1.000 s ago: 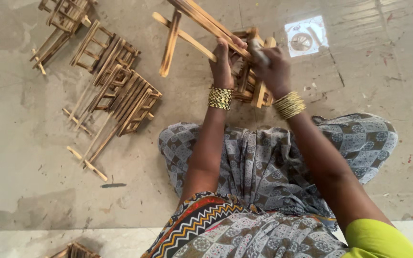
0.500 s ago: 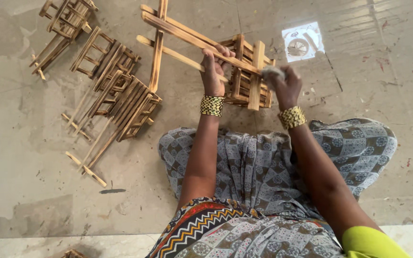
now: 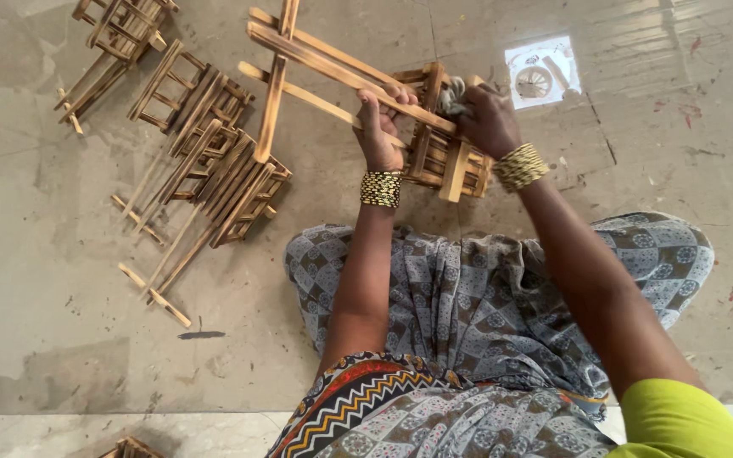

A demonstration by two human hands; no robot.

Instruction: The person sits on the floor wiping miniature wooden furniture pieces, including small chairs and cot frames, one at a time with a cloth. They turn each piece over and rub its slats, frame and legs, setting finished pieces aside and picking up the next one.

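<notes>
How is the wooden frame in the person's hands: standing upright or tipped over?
Tipped. The wooden frame lies slanted, its long legs pointing up-left off the floor, gripped by the left hand and right hand.

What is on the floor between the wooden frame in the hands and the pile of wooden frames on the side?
Nothing: in the head view, bare floor separates the held wooden frame from the pile.

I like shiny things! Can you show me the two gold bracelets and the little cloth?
left bracelet [image 3: 381, 188], head view, middle of the band.
right bracelet [image 3: 520, 166], head view, middle of the band.
cloth [image 3: 454, 95], head view, bunched top.
</notes>
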